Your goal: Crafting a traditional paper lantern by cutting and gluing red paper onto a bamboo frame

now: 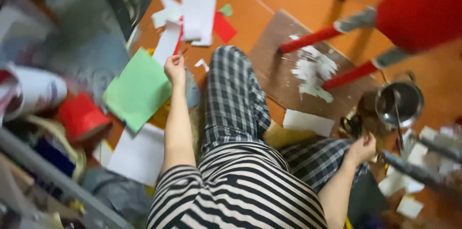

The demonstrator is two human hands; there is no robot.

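I am sitting on an orange floor in checked trousers and a striped top. My left hand [174, 68] reaches forward and is closed on a white paper strip [167, 42], just above a green paper sheet [137, 89]. My right hand [362, 148] rests low at my right side with its fingers curled, close to a dark pair of scissors [352, 125] and a steel pot [399, 104]. Whether the right hand holds anything is too blurred to tell.
White and red paper pieces [197, 7] lie scattered ahead. A brown cardboard sheet [274, 72] carries white scraps under a red-legged stool [409, 12]. A red container [82, 117] and a white roll [33, 91] lie at left, with more white scraps [409, 181] at right.
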